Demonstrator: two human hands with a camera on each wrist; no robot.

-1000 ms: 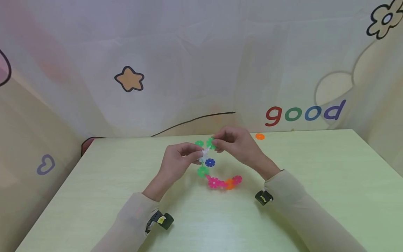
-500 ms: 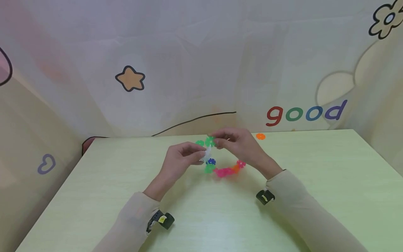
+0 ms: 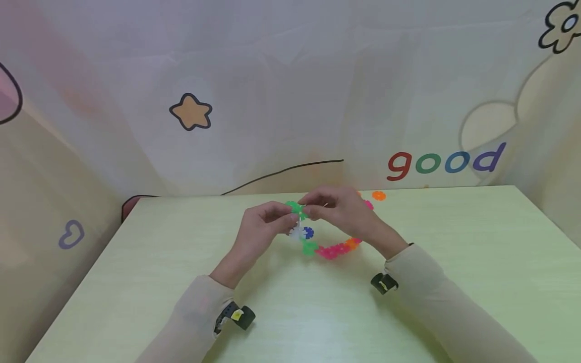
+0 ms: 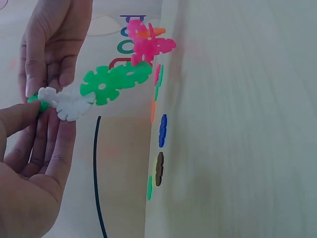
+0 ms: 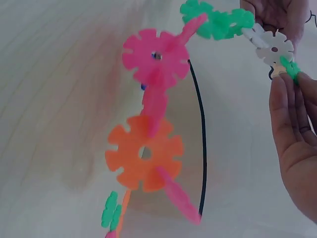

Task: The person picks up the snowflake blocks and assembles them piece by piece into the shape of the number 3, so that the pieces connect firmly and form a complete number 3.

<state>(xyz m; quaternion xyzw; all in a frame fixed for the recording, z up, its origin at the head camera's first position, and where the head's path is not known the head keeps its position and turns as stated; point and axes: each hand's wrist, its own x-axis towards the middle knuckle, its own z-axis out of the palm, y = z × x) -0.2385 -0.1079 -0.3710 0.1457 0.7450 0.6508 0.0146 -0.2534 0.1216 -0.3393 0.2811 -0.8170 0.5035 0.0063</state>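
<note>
My left hand (image 3: 260,228) and right hand (image 3: 346,212) have drawn closer — the left pinches a white snowflake disc (image 5: 282,45), the right a green snowflake disc (image 5: 290,69), now meeting it, maybe interlocked.

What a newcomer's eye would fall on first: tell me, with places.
First, the bright flower chain of pink, orange, green and white, held above the table: the left grip has its white end, and the right grip pinches a green piece there. Next, the multicoloured word "good", low on the backdrop to the right. Then the orange star with its dark outline, on the backdrop's left half.
</note>
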